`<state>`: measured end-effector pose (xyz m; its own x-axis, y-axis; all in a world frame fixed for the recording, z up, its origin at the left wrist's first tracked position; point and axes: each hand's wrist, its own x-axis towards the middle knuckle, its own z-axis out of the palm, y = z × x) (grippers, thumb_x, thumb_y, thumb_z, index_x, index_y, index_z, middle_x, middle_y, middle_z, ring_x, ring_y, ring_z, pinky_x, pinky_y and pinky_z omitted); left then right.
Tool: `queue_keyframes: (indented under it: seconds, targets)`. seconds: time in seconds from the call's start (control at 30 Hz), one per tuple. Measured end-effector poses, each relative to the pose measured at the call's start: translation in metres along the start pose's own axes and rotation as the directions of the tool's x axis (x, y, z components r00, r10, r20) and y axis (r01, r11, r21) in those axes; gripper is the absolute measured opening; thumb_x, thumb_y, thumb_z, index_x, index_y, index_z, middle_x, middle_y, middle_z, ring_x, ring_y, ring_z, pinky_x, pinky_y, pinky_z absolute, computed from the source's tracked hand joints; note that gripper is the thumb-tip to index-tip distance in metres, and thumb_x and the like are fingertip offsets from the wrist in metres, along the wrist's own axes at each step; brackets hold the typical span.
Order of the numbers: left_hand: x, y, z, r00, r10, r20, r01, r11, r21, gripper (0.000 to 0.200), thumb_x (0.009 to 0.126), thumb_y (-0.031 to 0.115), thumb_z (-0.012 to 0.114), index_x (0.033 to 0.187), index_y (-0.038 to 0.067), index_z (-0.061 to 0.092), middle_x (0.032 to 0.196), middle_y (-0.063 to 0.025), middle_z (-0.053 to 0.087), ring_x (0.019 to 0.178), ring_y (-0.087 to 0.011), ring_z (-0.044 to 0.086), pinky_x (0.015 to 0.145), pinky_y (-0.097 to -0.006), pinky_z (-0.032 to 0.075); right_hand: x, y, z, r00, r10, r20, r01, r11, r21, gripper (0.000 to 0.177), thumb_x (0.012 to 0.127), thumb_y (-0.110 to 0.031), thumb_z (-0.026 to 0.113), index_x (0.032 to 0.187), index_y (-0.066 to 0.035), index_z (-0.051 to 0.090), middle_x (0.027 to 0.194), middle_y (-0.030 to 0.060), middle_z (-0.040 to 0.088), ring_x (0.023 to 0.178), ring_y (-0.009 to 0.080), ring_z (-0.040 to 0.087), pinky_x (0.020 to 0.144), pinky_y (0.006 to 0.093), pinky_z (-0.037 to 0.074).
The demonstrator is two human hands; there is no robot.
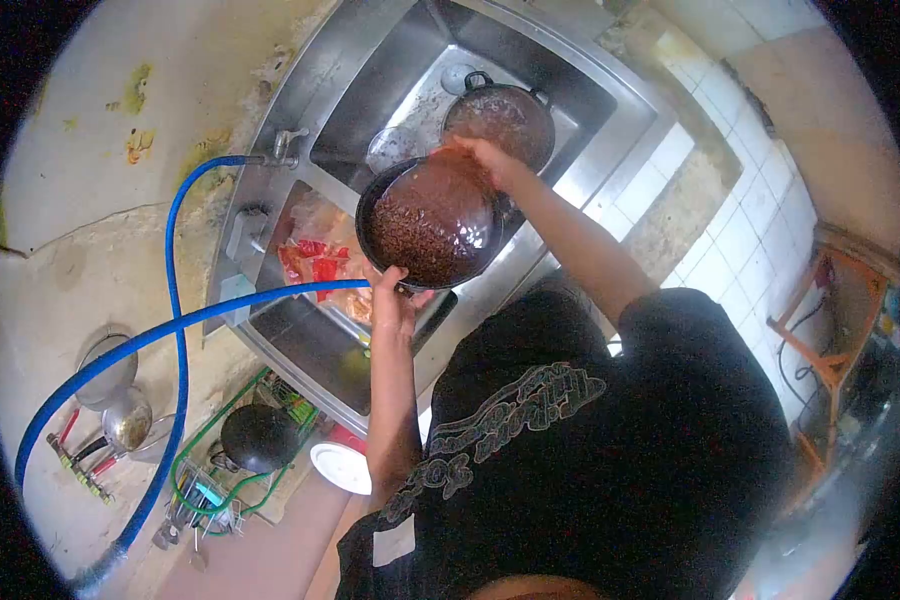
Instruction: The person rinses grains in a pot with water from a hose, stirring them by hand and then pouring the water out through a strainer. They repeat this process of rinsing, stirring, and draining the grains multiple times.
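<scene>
Both of my hands hold a dark, round pot (366, 226) tilted over the steel sink. Brown, grain-like bits (410, 235) lie in it under brownish water (450, 195). My left hand (395, 290) grips the near rim, thumb on top. On the far side my right hand (478, 160) is closed at the rim, its fingers partly hidden and reddish. Behind the held pot, a second pot (530, 120) with black handles and murky brown water stands in the sink basin (580, 130). A blue hose (300, 289) runs up to my left hand, where its end is hidden.
The hose's other end joins a wall tap (288, 148). Red and clear plastic packets (320, 265) lie in the sink's left part. Below left are a black wok (258, 438), a utensil rack (205, 500), hanging ladles (127, 420) and a white lid-like disc (340, 466).
</scene>
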<state>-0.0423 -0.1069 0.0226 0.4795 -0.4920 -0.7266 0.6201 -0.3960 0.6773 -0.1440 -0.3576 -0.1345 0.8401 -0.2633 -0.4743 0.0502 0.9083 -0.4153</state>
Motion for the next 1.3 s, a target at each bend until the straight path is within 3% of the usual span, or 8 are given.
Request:
queue_keyframes:
  seconds: [0.13, 0.3, 0.43, 0.5, 0.63, 0.7, 0.97, 1.3]
  targets:
    - [0.000, 0.007, 0.007, 0.999, 0.043, 0.006, -0.043, 0.999, 0.016, 0.050, 0.077, 0.029, 0.060, 0.122, 0.019, 0.041, 0.112, -0.0069, 0.050, 0.099, -0.0260, 0.053, 0.064, -0.0406, 0.055, 0.007, -0.003, 0.000, 1.000, -0.015, -0.009, 0.014, 0.999, -0.052, 0.047, 0.097, -0.038, 0.036, 0.119, -0.002, 0.057, 0.122, 0.0103, 0.058, 0.114, 0.0234, 0.053, 0.099, 0.0378, 0.038]
    - [0.007, 0.012, 0.012, 1.000, -0.022, 0.007, 0.022, 0.999, 0.030, 0.082, 0.077, 0.015, 0.056, 0.142, 0.032, 0.008, 0.121, -0.0118, 0.041, 0.101, -0.0276, 0.050, 0.060, -0.0395, 0.057, 0.017, -0.003, -0.008, 0.993, -0.092, -0.080, 0.094, 0.995, 0.021, 0.050, 0.096, -0.038, 0.035, 0.123, 0.000, 0.053, 0.128, 0.0118, 0.054, 0.119, 0.0251, 0.049, 0.104, 0.0400, 0.033]
    - [0.005, 0.021, 0.020, 0.999, -0.047, 0.015, 0.046, 0.999, 0.024, 0.084, 0.076, 0.015, 0.056, 0.142, 0.031, 0.007, 0.121, -0.0123, 0.041, 0.101, -0.0260, 0.050, 0.062, -0.0403, 0.057, 0.028, 0.001, -0.020, 0.987, -0.150, 0.060, 0.141, 0.981, 0.137, 0.049, 0.095, -0.034, 0.036, 0.127, 0.002, 0.048, 0.130, 0.0142, 0.051, 0.122, 0.0268, 0.046, 0.104, 0.0404, 0.032]
    - [0.007, 0.022, 0.023, 1.000, 0.010, -0.001, -0.010, 0.996, 0.085, 0.062, 0.078, 0.021, 0.058, 0.133, 0.026, 0.028, 0.119, -0.0085, 0.045, 0.104, -0.0282, 0.049, 0.063, -0.0435, 0.055, 0.028, 0.000, -0.020, 0.984, -0.174, 0.027, 0.170, 0.979, 0.114, 0.049, 0.095, -0.032, 0.035, 0.127, 0.003, 0.047, 0.129, 0.0153, 0.052, 0.122, 0.0270, 0.046, 0.105, 0.0389, 0.032]
    - [0.005, 0.032, 0.032, 1.000, 0.022, -0.002, -0.022, 0.995, 0.098, 0.065, 0.079, 0.020, 0.057, 0.135, 0.028, 0.026, 0.121, -0.0079, 0.043, 0.106, -0.0277, 0.047, 0.064, -0.0443, 0.055, 0.024, -0.003, -0.027, 0.975, -0.220, 0.012, 0.220, 0.975, 0.026, 0.051, 0.094, -0.038, 0.040, 0.126, 0.001, 0.048, 0.132, 0.0137, 0.049, 0.121, 0.0270, 0.046, 0.103, 0.0416, 0.034]
    - [0.005, 0.039, 0.037, 0.999, 0.031, 0.038, -0.036, 0.993, 0.113, 0.088, 0.075, 0.013, 0.057, 0.144, 0.028, 0.004, 0.128, -0.0134, 0.039, 0.105, -0.0268, 0.048, 0.063, -0.0437, 0.054, 0.018, -0.007, -0.026, 0.967, -0.255, 0.009, 0.255, 0.967, -0.002, 0.051, 0.094, -0.037, 0.040, 0.126, 0.001, 0.049, 0.131, 0.0136, 0.050, 0.120, 0.0266, 0.047, 0.103, 0.0408, 0.034]
    - [0.008, 0.054, 0.051, 0.999, 0.035, -0.003, -0.035, 0.993, 0.109, 0.075, 0.076, 0.021, 0.060, 0.139, 0.029, 0.020, 0.125, -0.0070, 0.040, 0.111, -0.0266, 0.043, 0.070, -0.0482, 0.052, -0.023, -0.036, 0.013, 0.969, -0.120, -0.217, 0.126, 0.992, 0.017, 0.048, 0.092, -0.041, 0.046, 0.117, -0.002, 0.058, 0.113, 0.0128, 0.062, 0.106, 0.0240, 0.057, 0.096, 0.0379, 0.041]
    - [0.027, 0.046, 0.015, 0.989, 0.061, 0.134, -0.067, 0.997, 0.039, 0.077, 0.074, 0.015, 0.055, 0.141, 0.019, 0.017, 0.134, -0.0156, 0.035, 0.111, -0.0337, 0.047, 0.062, -0.0463, 0.056, -0.033, -0.051, 0.041, 0.975, -0.172, -0.141, 0.194, 0.967, 0.165, 0.038, 0.093, -0.034, 0.047, 0.108, -0.002, 0.062, 0.107, 0.0101, 0.065, 0.099, 0.0241, 0.061, 0.093, 0.0379, 0.043]
